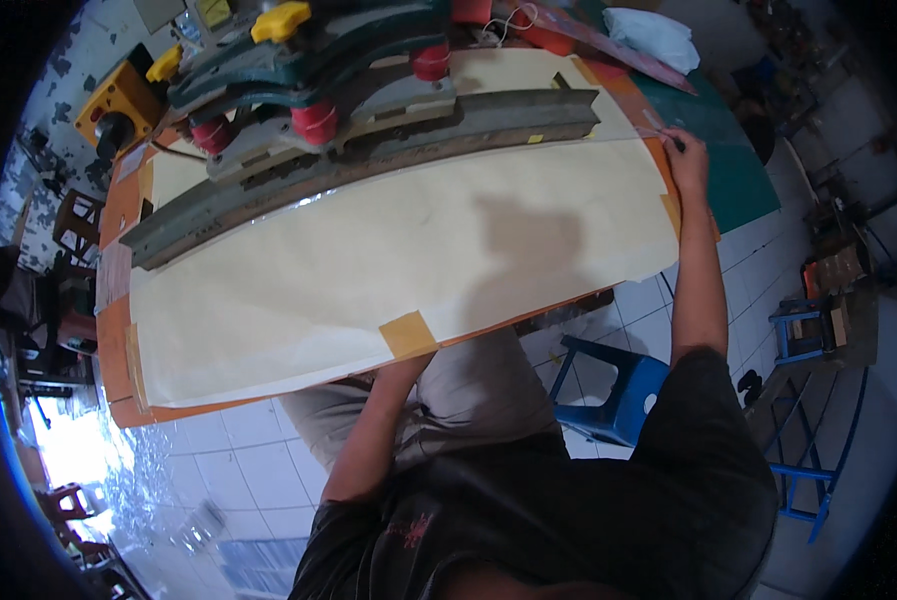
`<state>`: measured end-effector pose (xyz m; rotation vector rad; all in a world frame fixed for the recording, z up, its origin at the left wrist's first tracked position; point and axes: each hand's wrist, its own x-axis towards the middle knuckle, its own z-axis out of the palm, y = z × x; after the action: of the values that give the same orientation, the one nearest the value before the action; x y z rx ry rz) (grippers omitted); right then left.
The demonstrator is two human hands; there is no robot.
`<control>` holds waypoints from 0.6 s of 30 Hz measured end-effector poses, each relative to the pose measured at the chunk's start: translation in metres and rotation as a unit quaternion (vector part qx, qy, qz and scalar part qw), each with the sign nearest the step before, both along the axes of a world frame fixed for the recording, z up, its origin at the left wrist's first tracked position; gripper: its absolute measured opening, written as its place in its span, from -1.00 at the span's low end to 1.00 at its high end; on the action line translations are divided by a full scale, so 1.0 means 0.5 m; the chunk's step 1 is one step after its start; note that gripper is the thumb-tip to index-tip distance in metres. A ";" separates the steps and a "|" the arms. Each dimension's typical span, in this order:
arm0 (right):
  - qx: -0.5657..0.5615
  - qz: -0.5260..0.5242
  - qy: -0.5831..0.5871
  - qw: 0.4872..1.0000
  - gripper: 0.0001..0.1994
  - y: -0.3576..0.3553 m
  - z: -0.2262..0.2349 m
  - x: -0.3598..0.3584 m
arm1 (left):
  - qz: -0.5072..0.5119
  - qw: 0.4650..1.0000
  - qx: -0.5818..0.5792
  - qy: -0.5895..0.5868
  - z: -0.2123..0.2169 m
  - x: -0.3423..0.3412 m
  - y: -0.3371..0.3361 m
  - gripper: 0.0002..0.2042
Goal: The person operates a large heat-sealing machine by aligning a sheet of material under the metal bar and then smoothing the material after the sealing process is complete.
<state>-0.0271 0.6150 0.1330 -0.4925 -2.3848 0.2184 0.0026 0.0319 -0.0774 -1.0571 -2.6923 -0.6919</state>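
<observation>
Near the far right end of the metal bar, my right hand (685, 160) is closed at the table's right edge. A small dark piece shows at its fingers, too little to name. Beside it, a thin clear film edge runs left along the bar. My left hand (404, 372) is at the table's near edge, below a tan tape patch (408, 335), its fingers hidden by the edge. Cream paper (318, 290) covers the orange-edged tabletop (118, 385). Across the paper lies a long grey metal bar (368, 150), with a shiny clear plastic strip showing along its near side.
Behind the bar stands a dark green machine (358, 50) with yellow knobs (281, 22) and red-wrapped posts (314, 122). A yellow control box (118, 105) is at the far left. A white plastic bag (653, 40) lies far right. A blue stool (613, 390) stands beside my legs.
</observation>
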 end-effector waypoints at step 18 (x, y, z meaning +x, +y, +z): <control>-0.004 0.001 0.009 1.000 -0.81 -0.036 0.013 0.012 | -0.049 0.978 -0.007 0.205 0.070 -0.011 -0.015 -0.90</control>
<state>-0.0213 0.5969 0.1395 -0.4899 -2.3676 0.2324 -0.0032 0.0243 -0.0424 -1.1924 -2.3089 -0.4130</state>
